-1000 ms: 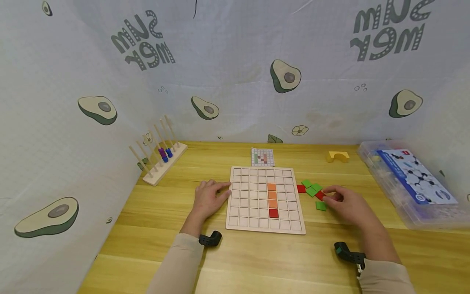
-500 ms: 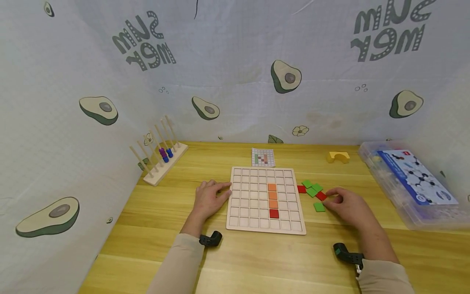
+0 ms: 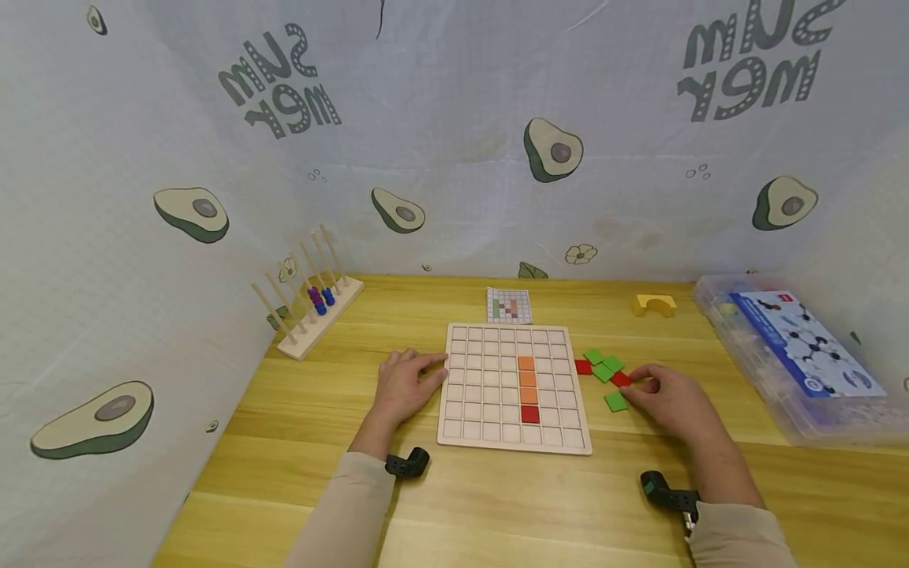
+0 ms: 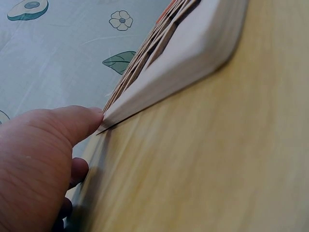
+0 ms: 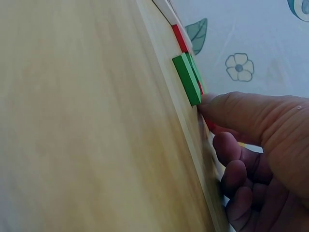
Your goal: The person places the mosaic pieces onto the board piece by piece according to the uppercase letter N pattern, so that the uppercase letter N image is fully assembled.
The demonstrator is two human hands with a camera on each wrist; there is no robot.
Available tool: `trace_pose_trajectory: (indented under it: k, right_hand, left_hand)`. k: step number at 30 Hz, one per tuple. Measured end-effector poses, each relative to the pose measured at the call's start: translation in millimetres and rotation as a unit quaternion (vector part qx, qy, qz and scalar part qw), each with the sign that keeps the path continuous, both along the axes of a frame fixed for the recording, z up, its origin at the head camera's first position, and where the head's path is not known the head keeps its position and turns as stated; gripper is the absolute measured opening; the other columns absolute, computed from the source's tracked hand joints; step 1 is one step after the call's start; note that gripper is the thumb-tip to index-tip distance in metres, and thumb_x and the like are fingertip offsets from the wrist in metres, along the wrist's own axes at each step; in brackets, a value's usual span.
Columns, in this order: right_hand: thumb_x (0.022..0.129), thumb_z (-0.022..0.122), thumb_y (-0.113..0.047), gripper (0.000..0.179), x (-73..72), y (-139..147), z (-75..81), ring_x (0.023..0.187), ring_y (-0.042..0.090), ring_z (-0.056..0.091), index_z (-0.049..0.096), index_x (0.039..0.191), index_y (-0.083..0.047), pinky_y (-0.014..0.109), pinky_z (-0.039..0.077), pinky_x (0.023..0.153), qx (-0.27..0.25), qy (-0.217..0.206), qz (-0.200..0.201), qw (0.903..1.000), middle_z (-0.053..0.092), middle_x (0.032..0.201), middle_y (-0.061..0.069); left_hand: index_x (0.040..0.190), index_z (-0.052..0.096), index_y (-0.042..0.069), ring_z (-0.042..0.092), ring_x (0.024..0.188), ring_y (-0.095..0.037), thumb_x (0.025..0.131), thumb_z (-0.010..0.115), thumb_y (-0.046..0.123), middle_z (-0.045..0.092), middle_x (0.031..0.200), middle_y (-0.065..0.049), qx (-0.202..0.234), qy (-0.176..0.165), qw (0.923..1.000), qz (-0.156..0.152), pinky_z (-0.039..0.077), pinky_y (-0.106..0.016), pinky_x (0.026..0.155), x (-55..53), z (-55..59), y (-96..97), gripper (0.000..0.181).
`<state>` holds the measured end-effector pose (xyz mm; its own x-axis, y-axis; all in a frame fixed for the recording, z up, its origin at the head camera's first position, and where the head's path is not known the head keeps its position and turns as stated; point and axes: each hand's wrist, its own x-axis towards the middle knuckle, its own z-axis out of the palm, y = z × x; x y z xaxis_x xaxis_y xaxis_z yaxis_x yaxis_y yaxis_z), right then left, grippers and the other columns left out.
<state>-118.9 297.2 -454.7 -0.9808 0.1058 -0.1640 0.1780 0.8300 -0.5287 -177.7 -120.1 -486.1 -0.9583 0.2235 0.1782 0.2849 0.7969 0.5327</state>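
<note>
A wooden grid board [image 3: 472,432] lies in the middle of the table, with a column of three orange tiles [image 3: 527,379] and one red tile [image 3: 529,414] in its cells. My left hand [image 3: 406,385] rests at the board's left side, its index finger and thumb touching the edge; the left wrist view shows the thumb against the board [image 4: 169,79]. To the right, my right hand [image 3: 671,398] has thumb and index finger at the end of a red tile [image 3: 620,379], pinching it. A loose green tile [image 3: 615,402] lies beside the thumb, seen edge-on in the right wrist view.
Several green tiles [image 3: 607,367] and another red tile [image 3: 583,368] lie right of the board. A pattern card [image 3: 508,306] sits behind it. Around stand a peg rack with beads [image 3: 323,323], a yellow arch block [image 3: 654,304] and a clear plastic case [image 3: 795,422].
The loose green tile has slid a little left and toward the person, beside the right thumb. The right hand has shifted slightly; the left hand stays at the board's edge.
</note>
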Motion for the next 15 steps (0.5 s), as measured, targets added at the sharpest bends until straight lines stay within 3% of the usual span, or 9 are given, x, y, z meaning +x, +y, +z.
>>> trace_pose_trajectory:
  k: [9,15]
  right_hand:
    - [0.098,0.067,-0.036,0.046,1.7,-5,8.8,0.079,0.023,0.058,0.061,0.124,0.002,0.031,0.042,0.068,0.007,-0.002,-0.008,0.9999,0.069,0.094,0.014]
    - [0.098,0.068,-0.036,0.047,2.6,-22,20.8,0.075,0.020,0.055,0.062,0.127,0.000,0.031,0.042,0.065,0.008,0.022,0.034,0.9992,0.067,0.090,0.009]
  left_hand:
    - [0.126,0.074,0.031,0.046,0.087,-0.015,0.097,0.067,0.042,0.066,0.096,0.004,0.002,0.005,1.0000,0.006,0.033,-0.037,0.084,1.0,-1.4,-0.1,0.031]
    - [0.125,0.074,0.030,0.046,0.087,-0.015,0.097,0.068,0.041,0.067,0.097,0.003,0.003,0.008,0.9999,0.005,0.033,-0.037,0.084,0.6,-0.9,0.0,0.031]
